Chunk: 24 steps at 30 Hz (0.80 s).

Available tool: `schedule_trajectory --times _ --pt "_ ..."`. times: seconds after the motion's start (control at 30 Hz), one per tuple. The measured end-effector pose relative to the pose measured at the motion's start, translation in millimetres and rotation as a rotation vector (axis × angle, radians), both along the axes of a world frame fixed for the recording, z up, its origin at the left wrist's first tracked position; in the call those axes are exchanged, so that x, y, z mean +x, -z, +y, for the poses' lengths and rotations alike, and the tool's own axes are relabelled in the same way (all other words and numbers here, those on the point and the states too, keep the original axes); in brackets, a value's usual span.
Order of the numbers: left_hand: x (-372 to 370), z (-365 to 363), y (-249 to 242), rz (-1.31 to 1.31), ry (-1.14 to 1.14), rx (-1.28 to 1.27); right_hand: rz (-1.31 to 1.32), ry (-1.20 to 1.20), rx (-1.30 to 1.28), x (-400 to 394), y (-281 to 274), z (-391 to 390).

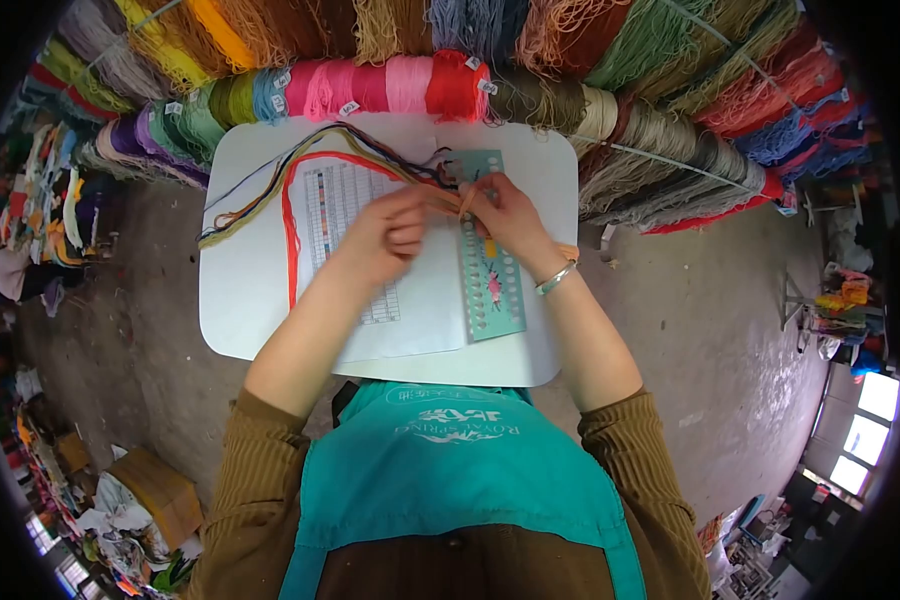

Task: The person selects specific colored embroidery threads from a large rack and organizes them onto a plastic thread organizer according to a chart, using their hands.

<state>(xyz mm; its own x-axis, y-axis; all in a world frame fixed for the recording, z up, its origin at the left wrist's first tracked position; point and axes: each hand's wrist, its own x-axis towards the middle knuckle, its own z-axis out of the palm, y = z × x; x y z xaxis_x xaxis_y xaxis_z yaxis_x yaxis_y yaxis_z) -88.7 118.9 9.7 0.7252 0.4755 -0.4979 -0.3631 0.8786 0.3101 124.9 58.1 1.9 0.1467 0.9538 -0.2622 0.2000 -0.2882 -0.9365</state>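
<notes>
A peach-orange skein of embroidery thread (pixel 442 202) stretches between my two hands over a white table (pixel 240 300). My left hand (pixel 382 238) is closed on one stretch of it, slightly blurred. With a pinch, my right hand (pixel 508 215) holds the thread at the upper part of a green punched thread card (pixel 510 295). Holes run along both long sides of this card, and a pink flower picture is printed on it. Dark strands are looped at the card's top. My right fingers hide part of the upper holes.
A bundle of dark, blue and olive threads (pixel 270 195) and a red thread (pixel 289 230) lie across the table's left. Beneath my hands is a printed chart sheet (pixel 345 210). Coloured skeins (pixel 410 85) hang along a rack behind. A cardboard box (pixel 160 490) stands on the floor at lower left.
</notes>
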Motion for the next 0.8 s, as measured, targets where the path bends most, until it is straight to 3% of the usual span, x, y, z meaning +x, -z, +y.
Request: schedule_trajectory --times 0.07,0.13,0.2,0.27,0.3,0.37,0.4,0.47,0.53,0.6,0.67,0.73,0.8 --pt "-45 5 -10 -0.216 -0.289 -0.122 -0.061 -0.031 -0.014 0 -4 0" --pt "-100 18 -12 -0.417 -0.52 0.02 -0.11 -0.032 -0.02 -1 -3 0" --pt "-157 29 -8 -0.359 -0.873 0.078 -0.16 -0.036 -0.025 -3 -5 0" --pt "-181 29 -12 -0.403 -0.949 0.235 -0.191 -0.033 -0.028 -8 -10 -1" --pt "-187 28 -9 -0.357 -0.882 0.25 -0.192 -0.041 -0.026 -8 -5 -3" --pt "-151 13 -28 0.229 -0.818 0.285 -0.403 -0.082 0.153 -5 10 -7" --pt "-134 5 -28 0.23 -0.826 0.286 -0.403 -0.09 0.156 -6 6 -10" --pt "-105 -7 -23 0.84 -0.384 0.695 -0.371 -0.127 0.18 -9 -5 -15" --pt "-92 -8 -4 1.116 -0.065 1.215 -0.498 -0.161 0.296 -11 -6 -14" --pt "-67 -15 -13 1.321 0.068 1.533 -0.623 -0.193 0.414 -12 -6 -13" --pt "-55 -16 -12 1.289 0.101 1.502 -0.677 -0.285 0.397 -14 -3 -11" --pt "-51 -13 -3 1.323 0.141 1.748 -0.676 -0.276 0.402 -15 2 -9" --pt "-49 -12 -1 1.35 0.198 1.752 -0.674 -0.263 0.406 -13 7 -8"
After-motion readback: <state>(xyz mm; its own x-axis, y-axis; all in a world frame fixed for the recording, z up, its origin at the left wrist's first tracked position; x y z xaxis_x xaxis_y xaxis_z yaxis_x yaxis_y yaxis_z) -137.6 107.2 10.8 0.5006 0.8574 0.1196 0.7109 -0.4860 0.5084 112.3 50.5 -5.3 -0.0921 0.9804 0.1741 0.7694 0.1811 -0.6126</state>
